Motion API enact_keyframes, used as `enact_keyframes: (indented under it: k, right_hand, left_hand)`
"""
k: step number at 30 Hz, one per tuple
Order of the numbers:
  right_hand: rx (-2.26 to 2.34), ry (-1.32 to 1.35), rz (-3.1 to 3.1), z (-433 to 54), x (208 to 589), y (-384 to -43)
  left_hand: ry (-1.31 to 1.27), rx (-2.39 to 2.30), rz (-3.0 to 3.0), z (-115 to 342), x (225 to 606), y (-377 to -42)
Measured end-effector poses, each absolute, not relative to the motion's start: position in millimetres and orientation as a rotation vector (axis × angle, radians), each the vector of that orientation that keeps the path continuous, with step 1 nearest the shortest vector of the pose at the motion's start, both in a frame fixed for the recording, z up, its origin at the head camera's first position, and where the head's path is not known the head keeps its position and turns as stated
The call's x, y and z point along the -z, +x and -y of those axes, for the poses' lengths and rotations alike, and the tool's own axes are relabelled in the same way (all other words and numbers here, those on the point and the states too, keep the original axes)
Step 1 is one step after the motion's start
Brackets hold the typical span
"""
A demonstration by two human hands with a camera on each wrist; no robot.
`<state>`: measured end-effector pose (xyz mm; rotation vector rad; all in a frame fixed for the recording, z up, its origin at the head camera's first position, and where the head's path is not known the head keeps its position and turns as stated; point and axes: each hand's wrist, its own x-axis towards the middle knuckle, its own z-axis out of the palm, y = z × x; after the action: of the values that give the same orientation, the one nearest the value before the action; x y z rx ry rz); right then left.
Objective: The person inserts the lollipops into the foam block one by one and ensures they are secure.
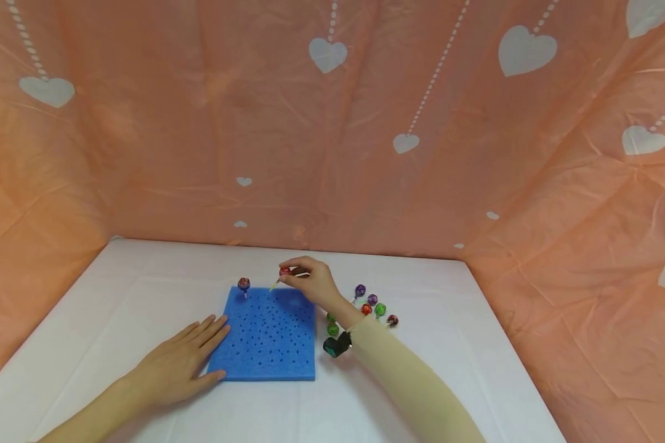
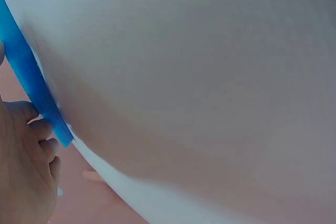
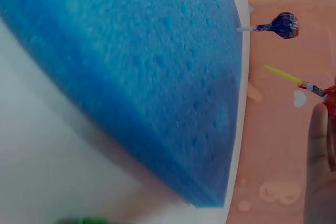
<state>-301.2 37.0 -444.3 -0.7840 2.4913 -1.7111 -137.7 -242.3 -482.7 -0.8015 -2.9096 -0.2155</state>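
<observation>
A blue foam block dotted with small dark holes lies on the white table. My left hand rests along its left edge, with its fingers extended onto the foam and the thumb near the front corner. Above the block's far edge, my right hand pinches a red-wrapped lollipop by its head. Its yellow stick points down and to the left, the tip apart from the foam in the right wrist view. Another lollipop, in a dark red and purple wrapper, stands upright at the foam's far left corner.
Right of the foam lie several lollipops in purple, green and red wrappers, some partly hidden by my right forearm. A dark green shiny object shows beside that forearm. An orange curtain with white hearts surrounds the table.
</observation>
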Motion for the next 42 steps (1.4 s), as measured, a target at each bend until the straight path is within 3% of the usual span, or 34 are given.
enact_keyframes:
  k: [42]
  right_hand:
    - [1.614,-0.829,-2.514,1,461,-302]
  left_hand:
    - [-0.788,0.192,2.916,240,480,-136]
